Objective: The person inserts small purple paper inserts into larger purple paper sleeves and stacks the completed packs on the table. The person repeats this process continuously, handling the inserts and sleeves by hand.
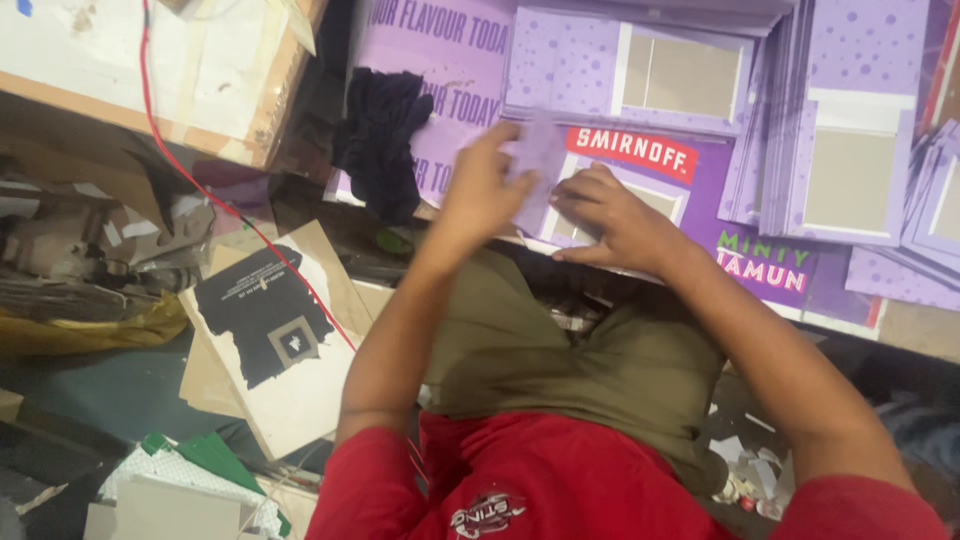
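Note:
My left hand (482, 188) grips the left edge of a small purple card flap (540, 150) that stands up from a flat purple printed cardboard sheet (720, 190) on the bench. My right hand (610, 215) presses down on that sheet just right of the flap, fingers flat near a grey window cut-out (655, 200). Both forearms reach forward over my lap. More purple sheets with grey windows lie beyond, one (680, 75) directly behind the hands.
A stack of purple sheets (850, 130) stands at the right. A dark cloth (385, 140) lies left of my hands. A red wire (215, 200) runs down from a pale wooden board (150, 70). Cardboard scraps, a black-printed card (260, 310) and green paper (215, 455) litter the floor.

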